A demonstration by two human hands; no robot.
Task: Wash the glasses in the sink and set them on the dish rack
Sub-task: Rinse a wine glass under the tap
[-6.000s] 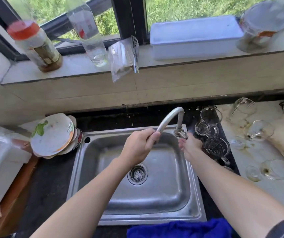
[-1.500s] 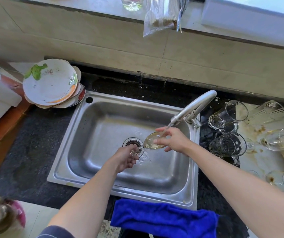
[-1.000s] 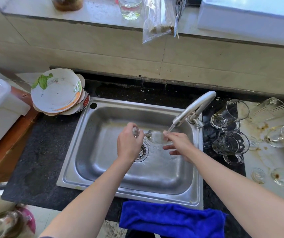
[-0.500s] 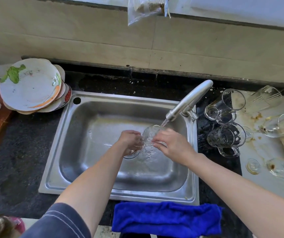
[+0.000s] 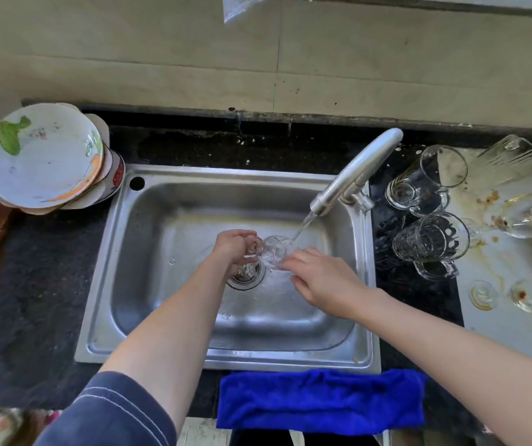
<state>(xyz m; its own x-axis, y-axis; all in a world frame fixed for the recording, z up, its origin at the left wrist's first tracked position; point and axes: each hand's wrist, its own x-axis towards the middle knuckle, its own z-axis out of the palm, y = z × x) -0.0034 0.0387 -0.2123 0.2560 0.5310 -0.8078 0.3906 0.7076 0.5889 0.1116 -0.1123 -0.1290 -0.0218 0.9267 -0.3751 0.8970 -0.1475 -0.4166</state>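
Note:
A clear stemmed glass (image 5: 272, 251) lies sideways over the steel sink (image 5: 168, 220), under a thin stream from the tap (image 5: 354, 172). My left hand (image 5: 234, 247) grips its stem end and my right hand (image 5: 317, 276) holds the bowl end by the fingertips. On the dark counter to the right, two clear glass mugs (image 5: 419, 185) (image 5: 430, 241) lie on their sides. More dirty glasses (image 5: 502, 162) (image 5: 531, 296) lie on a stained pale surface further right. No dish rack is in view.
A tilted stack of plates (image 5: 45, 156) sits on the counter left of the sink. A blue cloth (image 5: 321, 402) hangs over the front edge. The drain strainer (image 5: 247, 273) shows below my left hand. A tiled wall rises behind the sink.
Six seconds ago my hands were at the tap, with no glass in them. Since then they hold a glass under running water and have turned it; the view has tilted further down.

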